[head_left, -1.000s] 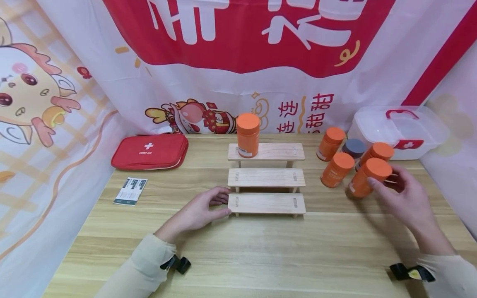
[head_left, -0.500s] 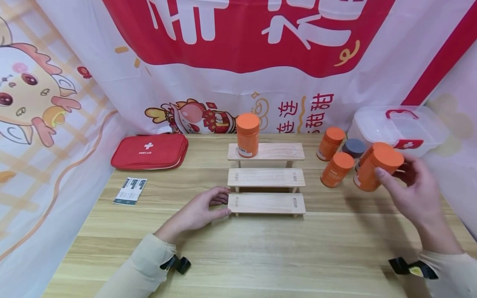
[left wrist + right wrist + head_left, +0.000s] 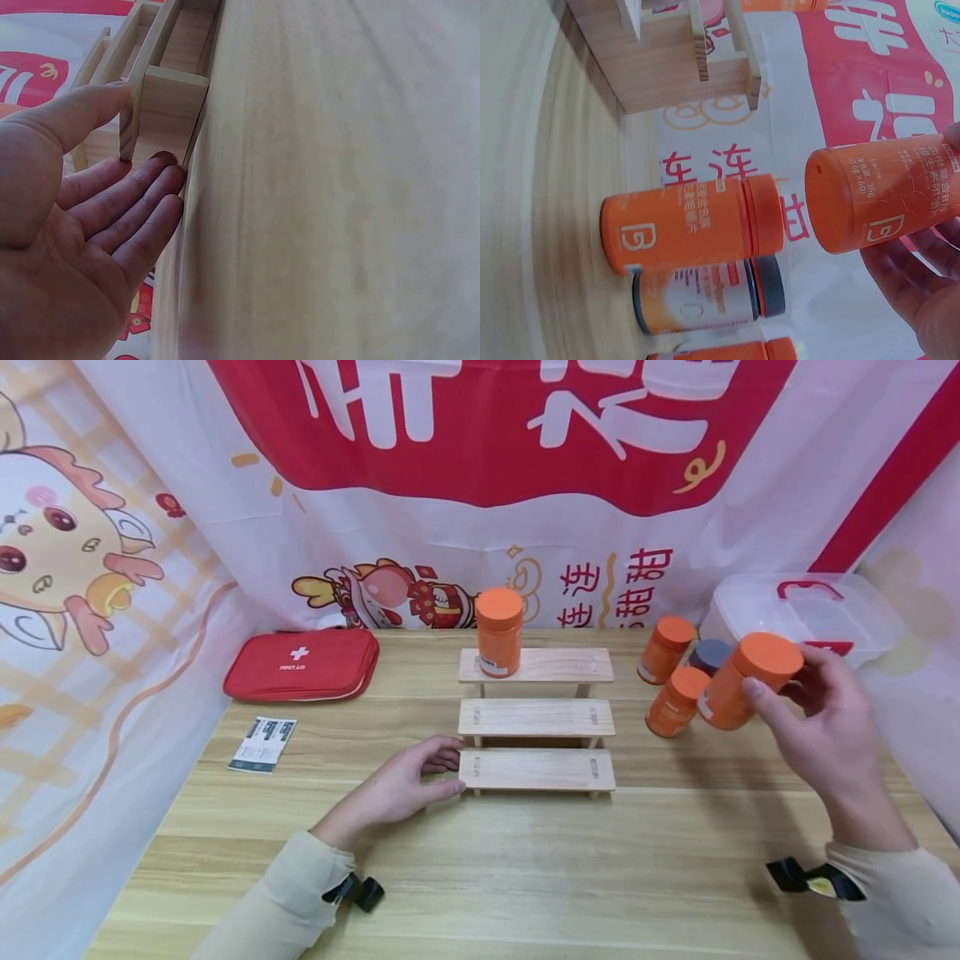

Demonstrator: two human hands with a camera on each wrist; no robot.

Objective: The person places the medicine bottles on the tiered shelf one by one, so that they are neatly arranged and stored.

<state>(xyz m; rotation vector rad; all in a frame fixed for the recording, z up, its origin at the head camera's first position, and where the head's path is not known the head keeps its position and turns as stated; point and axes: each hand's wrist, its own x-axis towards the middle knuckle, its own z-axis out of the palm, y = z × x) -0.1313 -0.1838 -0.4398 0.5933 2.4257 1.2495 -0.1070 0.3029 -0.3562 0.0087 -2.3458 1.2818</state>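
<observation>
My right hand (image 3: 832, 727) grips an orange pill bottle (image 3: 729, 695) and holds it tilted above the table at the right. In the right wrist view, white print shows on the bottle's side. Left of centre, my left hand (image 3: 408, 781) holds the left end of the lowest step of a wooden three-step display stand (image 3: 536, 768). In the left wrist view, the thumb and index fingertip (image 3: 120, 166) meet opposite edges of that step. One orange bottle (image 3: 499, 635) stands on the top step.
More orange bottles (image 3: 677, 703) and a grey-lidded bottle (image 3: 705, 296) stand on the table right of the stand. Behind them is a clear plastic box (image 3: 862, 602). A red first-aid pouch (image 3: 300, 667) and a printed card (image 3: 262, 744) lie at the left.
My right hand has lifted the orange bottle off the table, first up and rightward, then back left toward the other bottles. My left hand has stayed at the stand.
</observation>
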